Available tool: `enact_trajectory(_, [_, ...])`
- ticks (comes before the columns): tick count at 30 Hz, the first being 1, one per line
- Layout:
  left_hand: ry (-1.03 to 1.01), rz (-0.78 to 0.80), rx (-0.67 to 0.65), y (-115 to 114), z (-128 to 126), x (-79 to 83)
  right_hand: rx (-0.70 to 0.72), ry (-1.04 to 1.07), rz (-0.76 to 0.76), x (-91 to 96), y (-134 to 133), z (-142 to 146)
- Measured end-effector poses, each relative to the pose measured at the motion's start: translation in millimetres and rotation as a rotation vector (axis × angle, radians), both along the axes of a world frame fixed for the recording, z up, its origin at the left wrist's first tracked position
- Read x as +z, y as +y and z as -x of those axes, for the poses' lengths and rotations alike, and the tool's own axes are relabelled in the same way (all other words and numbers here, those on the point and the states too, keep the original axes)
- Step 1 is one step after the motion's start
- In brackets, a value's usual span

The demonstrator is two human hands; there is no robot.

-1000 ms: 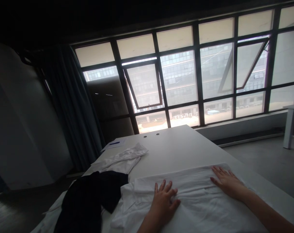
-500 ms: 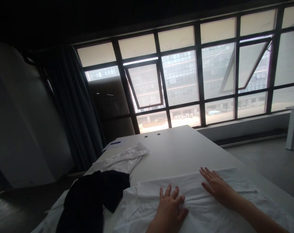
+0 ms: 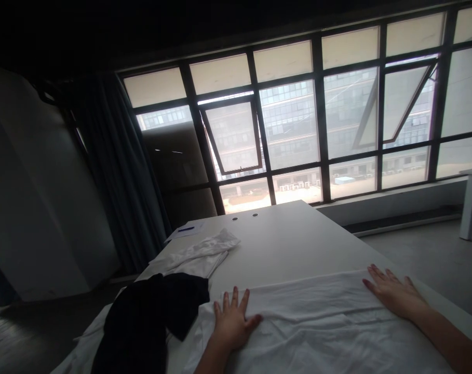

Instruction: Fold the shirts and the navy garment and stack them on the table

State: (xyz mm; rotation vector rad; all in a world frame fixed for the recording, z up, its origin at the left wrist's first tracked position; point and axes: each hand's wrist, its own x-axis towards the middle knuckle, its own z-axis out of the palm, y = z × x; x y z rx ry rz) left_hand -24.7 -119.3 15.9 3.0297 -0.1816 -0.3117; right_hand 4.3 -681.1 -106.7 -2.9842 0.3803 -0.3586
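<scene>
Head view: your white garment (image 3: 317, 324) lies at 5 o'clock on the table (image 3: 286, 239), spread out beneath both hands. Your left hand (image 3: 232, 323) at 6 o'clock and your right hand (image 3: 399, 297) at 4 o'clock are palm down, fingers splayed, gripping nothing. The far edge looks laid nearly straight, so the spreading seems well along; ripples and creases remain unsmoothed nearer you. The fabric appears thin, soft and matte. Between 7 and 8 o'clock, a black garment (image 3: 138, 322) slumps in a dark heap; beyond it, at 7 o'clock, rests a crumpled white cloth (image 3: 204, 253)
</scene>
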Motion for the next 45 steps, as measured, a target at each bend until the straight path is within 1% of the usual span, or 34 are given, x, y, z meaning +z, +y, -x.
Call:
enact_trajectory(2, [0.033, -0.025, 0.000, 9.2, -2.4, 4.0, -0.064, 0.020, 0.066, 6.3, 0.9, 6.4])
enact_trajectory(3, [0.040, -0.037, 0.000, 11.1, -3.1, 5.0, -0.079, 0.029, 0.091, 12.5, 9.1, 10.4])
enact_trajectory(4, [0.042, -0.049, 0.004, 11.5, -3.4, 5.1, -0.073, 0.015, 0.104, 19.9, 23.2, 15.1])
enact_trajectory(5, [0.039, -0.062, 0.012, 10.6, -3.5, 4.4, -0.028, -0.005, 0.105, 27.7, 42.7, 20.6])
enact_trajectory(6, [0.033, -0.072, 0.020, 9.0, -3.6, 3.1, 0.043, -0.015, 0.088, 35.1, 67.0, 26.9])
enact_trajectory(8, [0.021, -0.077, 0.024, 5.7, -3.8, -0.9, 0.218, -0.028, 0.037, 46.0, 124.6, 42.2])
enact_trajectory(10, [0.013, -0.067, 0.021, 4.9, -4.6, -5.3, 0.400, -0.036, -0.034, 50.6, 182.4, 59.4])
enact_trajectory(11, [0.005, -0.061, 0.016, 5.8, -5.3, -7.1, 0.494, -0.033, -0.069, 51.2, 206.9, 67.7])
enact_trajectory(12, [-0.004, -0.054, 0.007, 7.5, -6.2, -8.3, 0.577, -0.018, -0.104, 51.4, 226.6, 75.0])
enact_trajectory(13, [-0.014, -0.046, -0.005, 9.9, -7.3, -8.7, 0.651, 0.009, -0.131, 51.7, 241.0, 80.7])
enact_trajectory(14, [-0.020, -0.039, -0.020, 12.8, -8.5, -8.2, 0.714, 0.041, -0.155, 52.4, 249.8, 84.7])
enact_trajectory(15, [-0.018, -0.032, -0.037, 15.8, -9.9, -6.9, 0.761, 0.071, -0.172, 53.6, 253.5, 86.5])
enact_trajectory(17, [0.008, -0.021, -0.064, 21.7, -12.7, -2.1, 0.805, 0.110, -0.193, 55.8, 249.0, 83.8])
enact_trajectory(19, [0.036, -0.021, -0.081, 26.3, -14.8, 4.1, 0.800, 0.109, -0.195, 55.5, 234.7, 73.9])
enact_trajectory(21, [0.044, -0.034, -0.086, 28.3, -14.9, 10.5, 0.757, 0.065, -0.173, 51.8, 216.2, 59.6])
enact_trajectory(24, [0.023, -0.066, -0.094, 23.7, -9.9, 20.1, 0.628, -0.063, -0.080, 46.9, 186.0, 38.5])
enact_trajectory(27, [-0.017, -0.102, -0.119, 8.6, 1.0, 31.8, 0.382, -0.261, 0.041, 53.3, 161.9, 30.7])
enact_trajectory(29, [-0.039, -0.127, -0.136, -5.3, 10.0, 40.3, 0.213, -0.333, 0.090, 61.6, 157.4, 36.2])
enact_trajectory(30, [-0.048, -0.138, -0.143, -12.3, 14.4, 44.0, 0.165, -0.322, 0.094, 64.7, 159.8, 41.6])
enact_trajectory(31, [-0.060, -0.143, -0.157, -18.9, 18.4, 46.7, 0.153, -0.283, 0.088, 65.9, 165.4, 48.1])
enact_trajectory(33, [-0.102, -0.105, -0.222, -29.8, 23.9, 47.4, 0.197, -0.178, 0.059, 61.2, 182.9, 62.0])
enact_trajectory(34, [-0.117, -0.056, -0.280, -34.0, 25.3, 44.9, 0.226, -0.139, 0.048, 55.4, 192.9, 68.0])
enact_trajectory(37, [-0.072, 0.137, -0.481, -42.2, 24.1, 27.1, 0.269, -0.108, 0.047, 34.2, 213.8, 74.3])
enact_trajectory(39, [0.013, 0.201, -0.521, -45.5, 21.5, 12.3, 0.300, -0.115, 0.035, 27.8, 213.7, 66.9])
enact_trajectory(40, [0.039, 0.210, -0.512, -47.0, 20.6, 6.2, 0.334, -0.112, 0.018, 29.0, 209.6, 60.7])
enact_trajectory(42, [0.040, 0.206, -0.475, -50.3, 20.6, -0.5, 0.424, -0.103, -0.019, 39.7, 198.1, 47.7])
enact_trajectory(44, [0.004, 0.180, -0.447, -54.1, 23.2, 0.0, 0.497, -0.131, -0.031, 55.4, 189.5, 40.2])
enact_trajectory(45, [-0.008, 0.155, -0.433, -56.2, 25.2, 2.3, 0.510, -0.161, -0.027, 62.2, 188.5, 40.2])
